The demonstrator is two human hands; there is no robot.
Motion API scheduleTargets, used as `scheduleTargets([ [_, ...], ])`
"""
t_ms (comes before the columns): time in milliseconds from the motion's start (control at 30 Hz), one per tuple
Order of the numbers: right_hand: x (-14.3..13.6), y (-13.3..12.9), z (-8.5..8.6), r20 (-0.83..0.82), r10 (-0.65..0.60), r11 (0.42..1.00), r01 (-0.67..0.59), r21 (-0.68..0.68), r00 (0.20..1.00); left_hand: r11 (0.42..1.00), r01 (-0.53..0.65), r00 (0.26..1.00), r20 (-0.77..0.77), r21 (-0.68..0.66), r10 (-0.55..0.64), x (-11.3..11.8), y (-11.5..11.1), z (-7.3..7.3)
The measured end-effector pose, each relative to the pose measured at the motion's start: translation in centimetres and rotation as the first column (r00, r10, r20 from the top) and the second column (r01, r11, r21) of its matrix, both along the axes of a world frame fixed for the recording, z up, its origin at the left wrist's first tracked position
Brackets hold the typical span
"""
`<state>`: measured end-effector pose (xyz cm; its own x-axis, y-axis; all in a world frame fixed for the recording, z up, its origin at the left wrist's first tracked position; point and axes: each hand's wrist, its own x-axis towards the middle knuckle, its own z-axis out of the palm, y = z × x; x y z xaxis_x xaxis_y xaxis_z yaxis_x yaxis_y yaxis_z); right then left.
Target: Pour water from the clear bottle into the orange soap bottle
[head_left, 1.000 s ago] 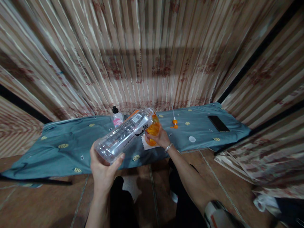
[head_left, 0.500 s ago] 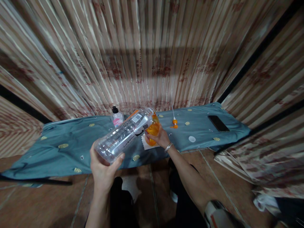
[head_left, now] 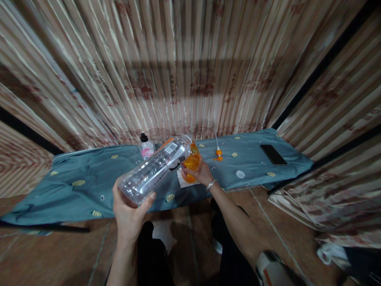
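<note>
My left hand [head_left: 131, 212] is closed round the base of a large clear plastic bottle [head_left: 149, 176], which tilts with its mouth up and to the right. That mouth is at the top of an orange bottle [head_left: 192, 163]; whether the two touch I cannot tell. Around the orange bottle's side, my right hand [head_left: 203, 172] is closed. Under it lies a white piece of paper or cloth [head_left: 184, 183]. An orange pump head [head_left: 219, 153] with a pale tube rests on the cloth to the right.
A teal patterned cloth [head_left: 98, 171] covers the long, narrow table. A small clear bottle with a black cap [head_left: 145, 146] stands behind the tilted bottle. To the right lie a white disc [head_left: 240, 174] and a black phone [head_left: 273, 154]. Striped curtains [head_left: 184, 79] hang behind.
Almost nothing differs. Both hands and both bottles keep their places, and the view has shifted very slightly.
</note>
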<state>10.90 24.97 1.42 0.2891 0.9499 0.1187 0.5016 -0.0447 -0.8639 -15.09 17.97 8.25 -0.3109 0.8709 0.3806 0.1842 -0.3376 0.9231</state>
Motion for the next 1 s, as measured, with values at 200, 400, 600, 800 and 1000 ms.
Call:
scheduleTargets([
  [200,0.04,-0.16,0.03,0.004,0.010,1.000,-0.010,0.006,1.000,1.000,0.003,1.000,-0.008,0.009,-0.003,-0.01,0.03,0.05],
  [400,0.19,0.00,-0.44,0.004,0.014,1.000,-0.014,0.019,1.000,1.000,0.003,0.999,-0.040,0.008,-0.003,-0.12,-0.03,0.12],
  [600,0.19,-0.08,-0.41,0.006,0.014,0.999,-0.014,0.028,1.000,1.000,0.011,1.000,0.003,-0.008,-0.011,-0.12,0.02,-0.01],
  [800,0.04,-0.20,-0.13,-0.005,0.010,1.000,-0.010,0.020,1.000,1.000,-0.005,1.000,0.029,-0.028,0.006,0.01,0.06,0.01],
  [1000,0.07,-0.13,0.06,0.018,0.010,1.000,-0.010,0.005,1.000,1.000,0.002,1.000,0.007,-0.010,-0.002,0.13,-0.03,0.34],
])
